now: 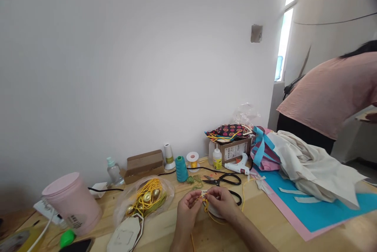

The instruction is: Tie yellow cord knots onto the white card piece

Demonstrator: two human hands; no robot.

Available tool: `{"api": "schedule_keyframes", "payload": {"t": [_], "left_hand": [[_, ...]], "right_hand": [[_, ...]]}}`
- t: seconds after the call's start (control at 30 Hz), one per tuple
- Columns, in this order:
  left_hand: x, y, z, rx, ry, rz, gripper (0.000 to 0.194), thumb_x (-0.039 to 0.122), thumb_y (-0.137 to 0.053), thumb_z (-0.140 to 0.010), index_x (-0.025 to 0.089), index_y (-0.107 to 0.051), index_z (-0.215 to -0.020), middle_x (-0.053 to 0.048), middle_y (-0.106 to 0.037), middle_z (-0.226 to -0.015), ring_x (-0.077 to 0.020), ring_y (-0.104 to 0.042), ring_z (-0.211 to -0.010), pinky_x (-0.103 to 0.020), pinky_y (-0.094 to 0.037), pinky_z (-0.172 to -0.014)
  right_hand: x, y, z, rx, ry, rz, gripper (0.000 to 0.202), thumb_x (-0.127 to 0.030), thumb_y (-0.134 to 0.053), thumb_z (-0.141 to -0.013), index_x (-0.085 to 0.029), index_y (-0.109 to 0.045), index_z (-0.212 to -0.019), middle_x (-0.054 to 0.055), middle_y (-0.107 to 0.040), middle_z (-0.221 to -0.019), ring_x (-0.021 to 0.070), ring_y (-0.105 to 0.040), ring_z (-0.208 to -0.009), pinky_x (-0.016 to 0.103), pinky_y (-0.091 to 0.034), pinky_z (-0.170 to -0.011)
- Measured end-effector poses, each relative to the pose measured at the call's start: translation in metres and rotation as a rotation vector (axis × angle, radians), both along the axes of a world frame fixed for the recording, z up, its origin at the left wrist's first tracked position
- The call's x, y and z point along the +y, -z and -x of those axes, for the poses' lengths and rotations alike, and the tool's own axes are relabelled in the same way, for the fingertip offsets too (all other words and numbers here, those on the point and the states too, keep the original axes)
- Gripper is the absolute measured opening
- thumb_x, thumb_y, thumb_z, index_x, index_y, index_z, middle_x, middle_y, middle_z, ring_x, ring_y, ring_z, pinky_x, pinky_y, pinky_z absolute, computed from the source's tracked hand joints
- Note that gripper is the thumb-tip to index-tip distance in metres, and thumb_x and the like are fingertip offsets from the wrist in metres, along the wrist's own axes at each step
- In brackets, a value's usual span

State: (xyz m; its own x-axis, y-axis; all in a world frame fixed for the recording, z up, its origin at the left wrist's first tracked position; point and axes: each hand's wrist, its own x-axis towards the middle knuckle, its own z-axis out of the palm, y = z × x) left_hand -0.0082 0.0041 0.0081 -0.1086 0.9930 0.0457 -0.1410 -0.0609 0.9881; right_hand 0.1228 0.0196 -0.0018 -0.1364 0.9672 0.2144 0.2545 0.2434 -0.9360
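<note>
Both my hands meet over the wooden table, low in the head view. My left hand (190, 205) pinches yellow cord (205, 204) at its fingertips. Opposite it, my right hand (220, 201) is closed on the same cord, close to a small white piece (204, 194) between the fingertips. Loops of the cord hang below the fingers, and one strand runs down to the table edge. Under my right hand lies a pale round piece (216, 213), mostly covered. Black-handled scissors (219, 180) rest just beyond my hands.
Behind stand a teal thread cone (181, 169), a yellow spool (193, 161), a glue bottle (217, 158) and a glue gun (239, 165). Left are a bag of yellow cord (144, 197) and a pink bucket (72, 205). Right lie blue sheets (318, 218) and white cloth (309, 165); a person (330, 94) bends beyond.
</note>
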Motion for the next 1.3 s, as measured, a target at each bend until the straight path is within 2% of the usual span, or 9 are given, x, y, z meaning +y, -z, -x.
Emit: {"api": "schedule_keyframes", "payload": {"t": [0.17, 0.33, 0.57, 0.8, 1.07, 1.3], "left_hand": [[0.001, 0.003, 0.001, -0.031, 0.017, 0.006, 0.025, 0.024, -0.069, -0.045, 0.012, -0.063, -0.067, -0.006, -0.067, -0.068, -0.0205, -0.06, -0.07, -0.028, -0.047, -0.066], [0.001, 0.003, 0.0, -0.035, 0.037, 0.006, 0.025, 0.024, -0.068, -0.046, 0.012, -0.063, -0.067, -0.006, -0.067, -0.067, -0.0198, -0.06, -0.068, -0.028, -0.046, -0.065], [-0.001, 0.003, -0.001, -0.056, 0.057, 0.019, 0.021, 0.019, -0.066, -0.051, 0.012, -0.061, -0.07, -0.005, -0.066, -0.066, -0.0166, -0.06, -0.065, -0.025, -0.046, -0.064], [0.002, 0.006, -0.001, -0.058, 0.021, 0.0, 0.02, 0.018, -0.066, -0.051, 0.011, -0.061, -0.069, -0.005, -0.066, -0.064, -0.0172, -0.06, -0.064, -0.026, -0.047, -0.061], [0.001, 0.008, -0.003, 0.012, 0.025, -0.019, 0.019, 0.018, -0.066, -0.052, 0.013, -0.062, -0.069, -0.004, -0.066, -0.066, -0.0168, -0.06, -0.065, -0.025, -0.047, -0.062], [-0.002, 0.01, -0.006, 0.07, 0.075, -0.049, 0.015, 0.019, -0.064, -0.054, 0.013, -0.062, -0.067, -0.005, -0.065, -0.069, -0.0179, -0.059, -0.068, -0.026, -0.046, -0.064]], "right_hand": [[0.0, -0.002, 0.001, 0.079, 0.027, -0.06, 0.008, -0.019, -0.05, -0.062, -0.016, -0.053, -0.068, -0.002, -0.056, -0.056, 0.0109, -0.052, -0.053, 0.019, -0.039, -0.048], [-0.005, 0.0, -0.002, -0.126, 0.02, -0.202, 0.012, -0.019, -0.045, -0.066, -0.017, -0.057, -0.067, -0.001, -0.057, -0.06, 0.0096, -0.05, -0.054, 0.017, -0.036, -0.048], [-0.014, -0.012, -0.006, -0.369, -0.025, -0.214, 0.02, -0.027, -0.045, -0.069, -0.02, -0.062, -0.074, 0.0, -0.06, -0.064, 0.0104, -0.049, -0.056, 0.019, -0.035, -0.051], [-0.015, -0.016, -0.006, -0.444, -0.028, -0.217, 0.022, -0.035, -0.046, -0.069, -0.021, -0.063, -0.07, 0.0, -0.06, -0.063, 0.0111, -0.049, -0.057, 0.018, -0.033, -0.051], [-0.014, -0.015, -0.007, -0.523, 0.03, -0.273, 0.019, -0.021, -0.044, -0.068, -0.019, -0.062, -0.066, 0.001, -0.059, -0.062, 0.0113, -0.049, -0.059, 0.018, -0.033, -0.053], [-0.015, -0.014, -0.008, -0.578, 0.035, -0.338, 0.014, -0.017, -0.045, -0.063, -0.019, -0.059, -0.062, 0.0, -0.058, -0.067, 0.012, -0.05, -0.064, 0.019, -0.033, -0.055]]}}
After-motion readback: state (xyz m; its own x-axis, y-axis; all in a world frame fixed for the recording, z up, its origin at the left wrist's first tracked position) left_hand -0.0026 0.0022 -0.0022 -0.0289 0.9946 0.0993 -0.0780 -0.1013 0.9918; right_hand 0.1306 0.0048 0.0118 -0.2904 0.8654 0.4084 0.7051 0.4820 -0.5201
